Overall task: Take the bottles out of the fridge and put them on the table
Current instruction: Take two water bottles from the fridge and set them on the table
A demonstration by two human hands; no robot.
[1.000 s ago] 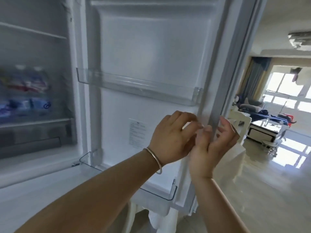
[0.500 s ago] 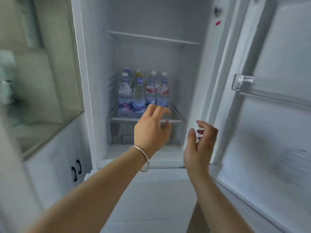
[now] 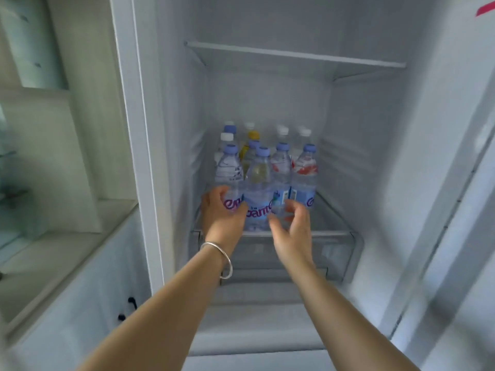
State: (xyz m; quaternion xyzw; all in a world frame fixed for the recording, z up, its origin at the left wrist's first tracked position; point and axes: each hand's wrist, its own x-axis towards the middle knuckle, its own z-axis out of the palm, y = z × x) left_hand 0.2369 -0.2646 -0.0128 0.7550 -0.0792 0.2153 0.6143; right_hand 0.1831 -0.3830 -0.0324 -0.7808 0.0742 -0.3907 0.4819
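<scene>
Right now you are at the first step, the pick: every bottle [image 3: 263,180] is on the lower shelf [image 3: 334,207] of the fridge [image 3: 375,129], standing upright in a tight cluster that runs from the near edge toward the back wall, and none has come out yet. Your left hand [image 3: 223,212] has reached the near-left bottle [image 3: 229,178]; its thumb and fingers curl round the lower body, over the printed label, so it looks to be gripping that one already. Your right hand [image 3: 290,223] is just in front of the near row, between the middle bottle [image 3: 258,194] and the one to its right, fingers half curled and spread with a gap between thumb and fingertips, holding nothing that can be seen; whether a fingertip touches plastic is hard to tell through the blur. Both forearms come in from the near edge, side by side, wrists level with the shelf front, a bracelet [image 3: 222,259] on the left wrist. The next move, as I judge it, calls for closing the right hand round one bottle, then lifting both a little so the bases pass the shelf's front lip and drawing them straight toward you. Mind the neighbours: they stand touching one another, so a sideways pull could tip one over. The table is not in view, so you will have to turn away to find it.
</scene>
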